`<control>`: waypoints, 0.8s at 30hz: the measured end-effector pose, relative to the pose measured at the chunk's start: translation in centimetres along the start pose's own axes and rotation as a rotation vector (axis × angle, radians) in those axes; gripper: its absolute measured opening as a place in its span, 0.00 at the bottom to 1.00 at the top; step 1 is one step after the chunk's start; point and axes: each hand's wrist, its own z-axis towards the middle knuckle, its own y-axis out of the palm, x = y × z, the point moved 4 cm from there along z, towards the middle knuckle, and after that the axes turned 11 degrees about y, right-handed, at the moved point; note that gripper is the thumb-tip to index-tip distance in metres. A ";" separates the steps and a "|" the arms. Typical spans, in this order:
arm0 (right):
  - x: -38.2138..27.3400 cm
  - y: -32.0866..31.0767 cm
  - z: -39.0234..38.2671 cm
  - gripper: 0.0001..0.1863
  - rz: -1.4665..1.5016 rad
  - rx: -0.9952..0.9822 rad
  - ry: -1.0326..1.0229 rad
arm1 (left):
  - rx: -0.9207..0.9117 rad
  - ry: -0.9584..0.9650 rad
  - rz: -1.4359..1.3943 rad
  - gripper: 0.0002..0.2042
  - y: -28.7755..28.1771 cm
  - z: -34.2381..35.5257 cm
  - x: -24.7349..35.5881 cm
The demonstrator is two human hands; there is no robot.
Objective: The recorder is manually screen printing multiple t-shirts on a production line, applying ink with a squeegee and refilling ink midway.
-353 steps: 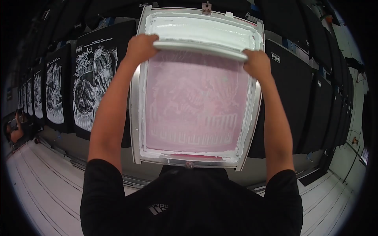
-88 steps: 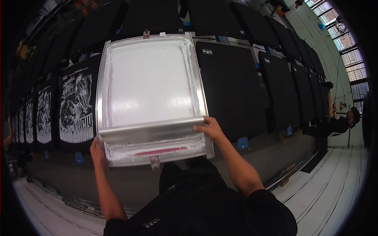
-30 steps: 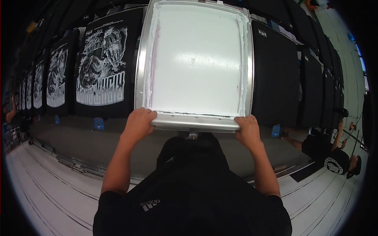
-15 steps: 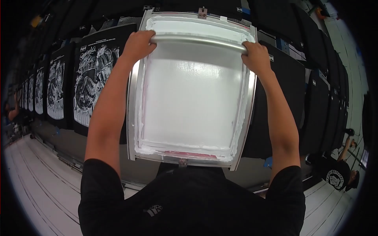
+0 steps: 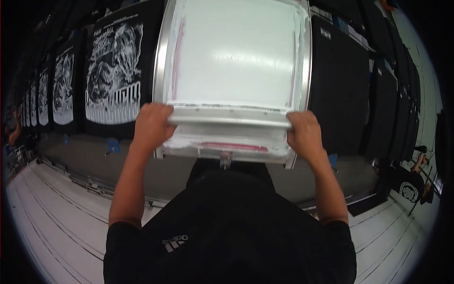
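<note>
A long silver squeegee point(image 5: 231, 117) spans the near part of a metal-framed printing screen point(image 5: 161, 66). My left hand point(image 5: 154, 127) is wrapped round its left end, and my right hand point(image 5: 305, 134) grips the right end. White ink point(image 5: 236, 47) covers the mesh beyond the squeegee, with thicker smears along the sides. Between the squeegee and the near frame edge, a strip of white with a pinkish-red streak point(image 5: 231, 146) shows. A small metal clamp point(image 5: 226, 157) sits at the middle of that near edge. The squeegee hides the mesh right under it.
Black shirts with a white print point(image 5: 113, 75) lie on boards in a row to the left. Plain black shirts point(image 5: 338, 85) line the right. Another person point(image 5: 409, 184) is at the far right, and a person's arm point(image 5: 16, 125) shows at the far left.
Both hands have drawn the squeegee from the screen's far end to its near end. The view has shifted, so the screen's far edge is now cut off at the top.
</note>
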 end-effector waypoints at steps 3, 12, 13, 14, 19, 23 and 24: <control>-2.7 0.2 -6.5 0.16 0.086 -0.023 0.031 | -0.014 -0.046 -0.025 0.16 0.3 -6.2 4.3; -2.3 4.0 -8.8 0.22 -0.025 -0.277 0.219 | -0.026 -0.080 -0.074 0.14 4.0 -9.0 5.0; -2.5 4.2 -9.5 0.22 -0.039 -0.268 0.231 | -0.029 -0.071 -0.061 0.15 4.2 -9.7 5.2; -3.0 4.7 -10.4 0.23 -0.020 -0.204 0.219 | -0.028 -0.063 -0.053 0.15 4.5 -10.1 5.6; -0.1 4.9 -2.7 0.21 -0.021 -0.022 0.181 | 0.152 -0.008 0.001 0.15 5.4 -2.4 0.1; 4.0 3.4 10.1 0.18 -0.084 0.093 0.135 | 0.143 -0.005 0.042 0.14 5.1 8.4 -7.9; 4.6 2.5 13.6 0.17 -0.130 0.106 0.128 | 0.140 -0.029 0.054 0.14 4.9 11.2 -10.0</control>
